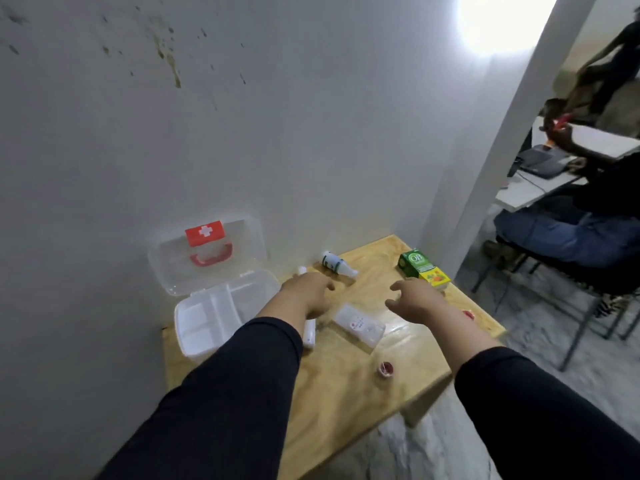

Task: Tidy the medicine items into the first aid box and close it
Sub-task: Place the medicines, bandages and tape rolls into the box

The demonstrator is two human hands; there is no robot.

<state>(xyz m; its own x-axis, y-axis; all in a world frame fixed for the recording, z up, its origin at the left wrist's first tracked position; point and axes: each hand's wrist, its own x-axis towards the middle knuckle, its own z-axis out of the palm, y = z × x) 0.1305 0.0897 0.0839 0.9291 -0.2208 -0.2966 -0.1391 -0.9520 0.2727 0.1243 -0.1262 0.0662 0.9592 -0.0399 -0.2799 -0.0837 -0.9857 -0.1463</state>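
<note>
Seemingly between hands [308,292]: packet [358,323].

A stained white wall [207,116] rose beyond the fingers, marked with brown spots near its top. Under them lay a light plywood table [346,393], pushed into the corner. To the right of the fingers stood a white pillar [512,140], with a glaring light [498,22] above it. Farther right, on the grey floor [519,393], a seated person [585,233] faced a white desk [602,140].
</note>
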